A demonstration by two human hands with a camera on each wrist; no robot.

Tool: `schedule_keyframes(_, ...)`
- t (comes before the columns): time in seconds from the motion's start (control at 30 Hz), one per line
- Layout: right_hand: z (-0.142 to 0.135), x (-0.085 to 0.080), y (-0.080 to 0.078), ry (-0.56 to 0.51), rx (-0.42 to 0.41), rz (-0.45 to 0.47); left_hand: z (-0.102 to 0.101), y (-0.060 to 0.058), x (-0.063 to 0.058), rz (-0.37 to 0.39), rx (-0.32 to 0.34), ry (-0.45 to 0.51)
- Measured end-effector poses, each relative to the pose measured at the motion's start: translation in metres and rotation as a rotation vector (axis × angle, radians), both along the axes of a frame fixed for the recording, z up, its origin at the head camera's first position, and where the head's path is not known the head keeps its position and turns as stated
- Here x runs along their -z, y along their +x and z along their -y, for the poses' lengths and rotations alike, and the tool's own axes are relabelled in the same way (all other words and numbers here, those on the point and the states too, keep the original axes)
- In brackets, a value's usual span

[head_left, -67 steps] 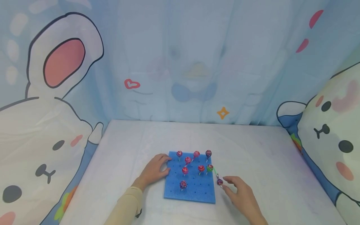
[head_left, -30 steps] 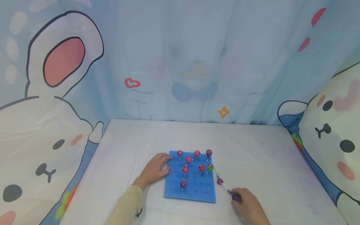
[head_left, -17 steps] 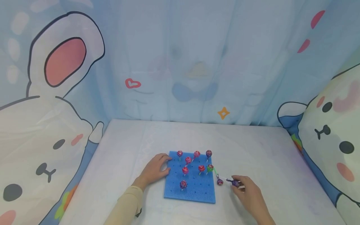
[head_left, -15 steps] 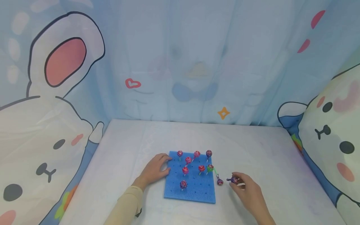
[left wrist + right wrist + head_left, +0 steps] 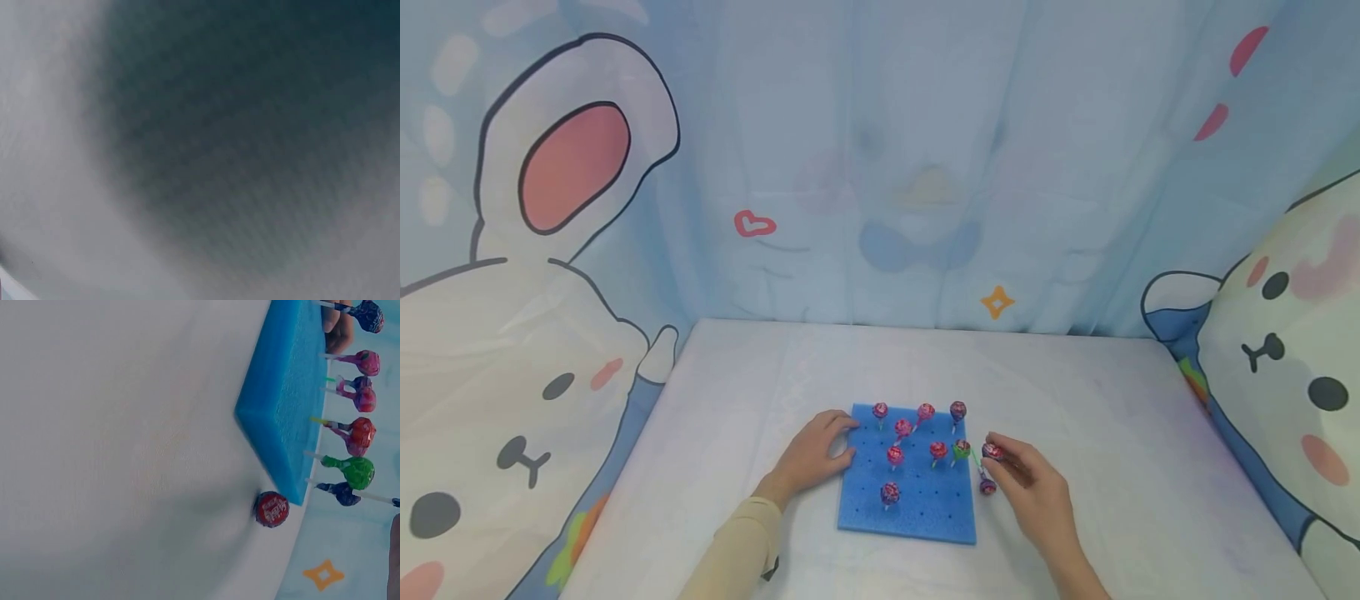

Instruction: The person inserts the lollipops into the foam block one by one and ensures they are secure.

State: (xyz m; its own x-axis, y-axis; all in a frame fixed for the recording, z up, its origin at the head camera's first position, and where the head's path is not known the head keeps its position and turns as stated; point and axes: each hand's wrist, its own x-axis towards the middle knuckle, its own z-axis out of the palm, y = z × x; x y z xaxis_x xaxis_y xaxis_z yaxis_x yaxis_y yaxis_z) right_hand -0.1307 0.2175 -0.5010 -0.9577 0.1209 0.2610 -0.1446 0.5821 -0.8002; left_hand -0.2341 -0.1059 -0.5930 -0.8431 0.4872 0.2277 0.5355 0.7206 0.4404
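Observation:
My left hand point(image 5: 811, 452) rests its fingers against the left edge of a blue foam board point(image 5: 917, 504) dotted with small holes. Several wrapped lollipops stand in it, among them a green one point(image 5: 961, 449) and a purple-red one point(image 5: 890, 493) nearer me. Just right of the board, my right hand point(image 5: 1037, 492) pinches a lollipop point(image 5: 992, 452) by its wrapped head. Its white stick point(image 5: 375, 497) shows in the right wrist view. Below that hand, another lollipop point(image 5: 987, 486) with a green stick lies on the table. Only a dark blur fills the left wrist view.
A white-covered table point(image 5: 760, 367) spreads around the board. Behind it hangs a light blue curtain point(image 5: 925, 167) printed with cartoon figures, with more of that print on both sides.
The right hand has picked up a purple lollipop at the lower right, lifted it and carried it left to the board's right side. The left hand has stayed in place.

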Motion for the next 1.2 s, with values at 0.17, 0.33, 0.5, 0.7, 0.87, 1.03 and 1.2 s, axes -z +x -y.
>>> schedule_keyframes(0.17,0.014,-0.003,-0.001,-0.147,-0.031,0.038,0.0,0.0,-0.001,-0.006,-0.004,-0.006)
schedule_keyframes(0.33,0.029,-0.003,0.0,-0.187,-0.07,0.045,0.0,0.0,-0.001,-0.004,-0.005,-0.012)
schedule_keyframes(0.5,0.042,0.0,0.003,-0.245,-0.101,0.132,-0.001,0.0,-0.002,0.004,-0.007,-0.009)
schedule_keyframes(0.7,0.051,0.007,0.003,-0.351,-0.138,0.232,0.0,0.0,-0.001,0.001,0.001,0.0)
schedule_keyframes(0.87,0.056,0.014,0.006,-0.366,-0.175,0.256,0.0,0.0,0.0,-0.004,0.002,0.001)
schedule_keyframes(1.03,0.058,0.021,0.009,-0.373,-0.181,0.308,0.0,0.001,-0.002,-0.008,0.003,0.0)
schedule_keyframes(1.2,0.06,0.027,0.009,-0.336,-0.167,0.364,0.0,0.0,-0.001,-0.009,0.007,-0.006)
